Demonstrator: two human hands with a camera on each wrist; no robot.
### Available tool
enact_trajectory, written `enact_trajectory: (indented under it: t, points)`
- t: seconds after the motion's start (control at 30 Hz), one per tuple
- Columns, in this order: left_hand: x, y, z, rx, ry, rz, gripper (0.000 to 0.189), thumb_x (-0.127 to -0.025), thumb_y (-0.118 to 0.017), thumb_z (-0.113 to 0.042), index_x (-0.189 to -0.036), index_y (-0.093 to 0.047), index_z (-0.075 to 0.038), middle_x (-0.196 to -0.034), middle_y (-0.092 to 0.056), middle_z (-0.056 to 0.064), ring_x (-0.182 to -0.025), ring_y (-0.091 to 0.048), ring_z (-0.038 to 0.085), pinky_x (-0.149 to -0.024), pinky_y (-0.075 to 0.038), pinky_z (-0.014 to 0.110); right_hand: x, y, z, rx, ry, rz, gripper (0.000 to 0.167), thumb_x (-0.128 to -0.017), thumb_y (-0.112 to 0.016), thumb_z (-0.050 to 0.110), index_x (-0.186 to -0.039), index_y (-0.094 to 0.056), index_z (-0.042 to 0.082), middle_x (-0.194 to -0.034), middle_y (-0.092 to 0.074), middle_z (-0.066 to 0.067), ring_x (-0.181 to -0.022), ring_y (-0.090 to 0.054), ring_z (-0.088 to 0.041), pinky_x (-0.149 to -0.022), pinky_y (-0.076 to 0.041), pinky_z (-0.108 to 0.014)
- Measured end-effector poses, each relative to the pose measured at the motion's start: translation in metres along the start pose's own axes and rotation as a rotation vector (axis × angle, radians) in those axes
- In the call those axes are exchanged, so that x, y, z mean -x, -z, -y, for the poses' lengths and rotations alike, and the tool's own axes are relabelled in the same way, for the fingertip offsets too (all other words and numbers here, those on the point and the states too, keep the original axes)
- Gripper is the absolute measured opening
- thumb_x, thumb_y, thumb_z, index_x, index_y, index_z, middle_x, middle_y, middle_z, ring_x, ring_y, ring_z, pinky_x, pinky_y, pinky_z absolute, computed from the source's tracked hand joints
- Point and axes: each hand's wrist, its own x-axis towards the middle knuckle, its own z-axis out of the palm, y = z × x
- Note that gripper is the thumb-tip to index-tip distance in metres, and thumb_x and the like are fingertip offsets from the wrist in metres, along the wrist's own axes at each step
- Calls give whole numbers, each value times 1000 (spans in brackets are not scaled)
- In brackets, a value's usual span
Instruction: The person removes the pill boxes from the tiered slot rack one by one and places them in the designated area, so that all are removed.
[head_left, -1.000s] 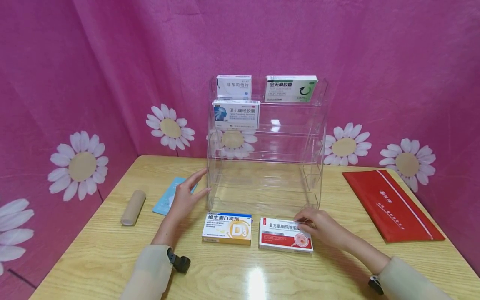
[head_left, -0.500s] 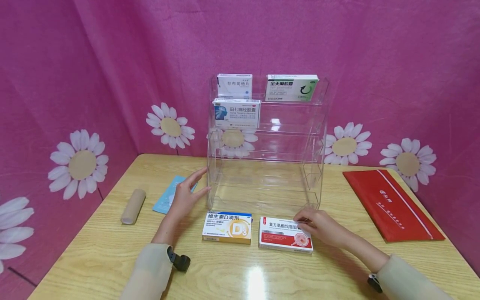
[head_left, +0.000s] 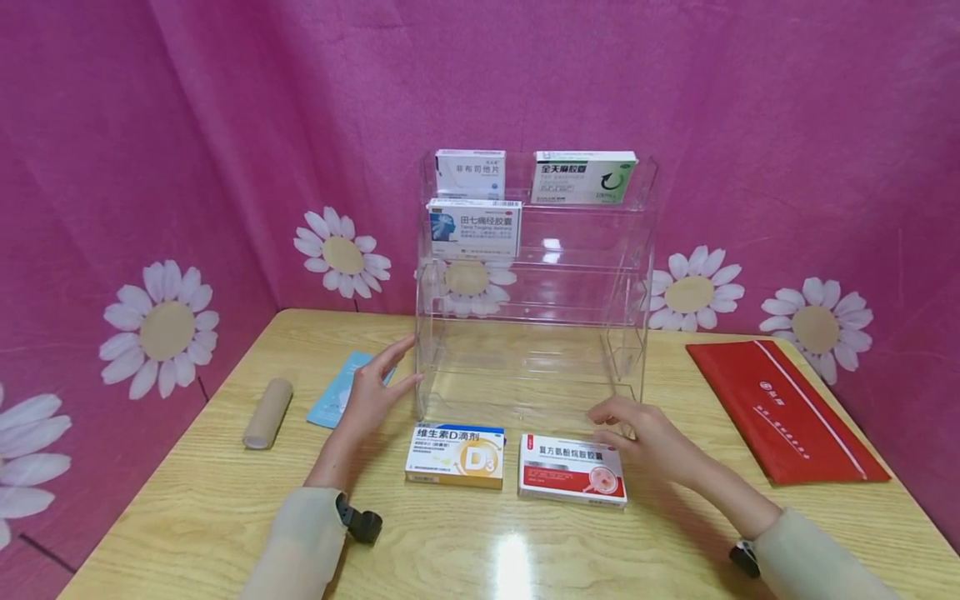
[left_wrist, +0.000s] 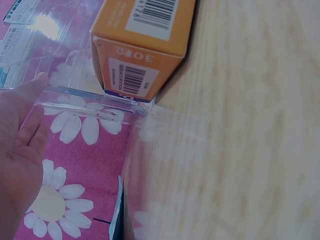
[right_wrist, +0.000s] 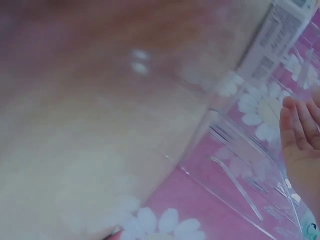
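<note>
A clear acrylic tiered rack (head_left: 570, 287) stands on the table, three medicine boxes in its upper tiers. My left hand (head_left: 371, 396) is at its left side, fingers fairly straight and fingertips right at the side panel; in the left wrist view the thumb lies along the rack's clear edge. My right hand (head_left: 645, 433) hovers by the rack's lower right front corner, fingers bent loosely around nothing. Just left of it a red-and-white medicine box (head_left: 570, 477) lies on the table. Beside that lies an orange-and-white vitamin D box (head_left: 453, 458), large in the left wrist view.
A cardboard tube (head_left: 267, 414) and a light blue packet (head_left: 333, 400) lie at the left, the packet partly behind my left hand. A red folder (head_left: 780, 417) lies at the right. Behind the table hangs a pink curtain (head_left: 525, 75) with daisies.
My right hand has moved slightly up and away from the red-and-white box, where its fingertips had overlapped the corner. The left hand has stayed at the rack's side.
</note>
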Motion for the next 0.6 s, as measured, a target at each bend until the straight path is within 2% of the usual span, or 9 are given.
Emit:
enact_trajectory:
  t: [0.17,0.33,0.4,0.43,0.6]
  points:
    - [0,0,2,15,-1,5,58,-89,-71,-11,-143,-50,-11,-147,-52,13,-137,-48,34,-117,-39,45,-17,10,0,54,45,-79,34,-75,-79,-2,-105,-68,7,-99,-74,-7,-82,-69,-20,-71,-64,-35]
    - [-1,0,2,15,2,7,58,-89,-71,-12,-143,-50,-12,-147,-52,13,-137,-47,34,-118,-39,45,-40,20,0,96,108,-158,38,-70,-82,-4,-105,-68,4,-99,-74,-10,-82,-69,-21,-69,-63,-38]
    - [-1,1,1,17,3,6,58,-89,-71,-12,-143,-50,-12,-147,-52,13,-137,-48,34,-118,-39,44,-49,24,0,100,130,-193,34,-73,-82,1,-104,-68,3,-98,-74,-11,-83,-69,-24,-67,-62,-37]
    - [-1,1,1,16,6,5,58,-89,-71,-12,-143,-50,-12,-147,-52,13,-137,-47,33,-118,-39,44,-54,26,0,106,136,-210,35,-73,-82,1,-104,-68,3,-97,-73,-12,-84,-69,-24,-67,-62,-32]
    - [0,1,0,14,9,3,58,-89,-71,-11,-142,-51,-11,-147,-52,13,-137,-48,34,-117,-39,44,-81,36,1,101,171,-290,34,-73,-82,0,-104,-67,0,-96,-71,-13,-85,-69,-26,-72,-61,-29]
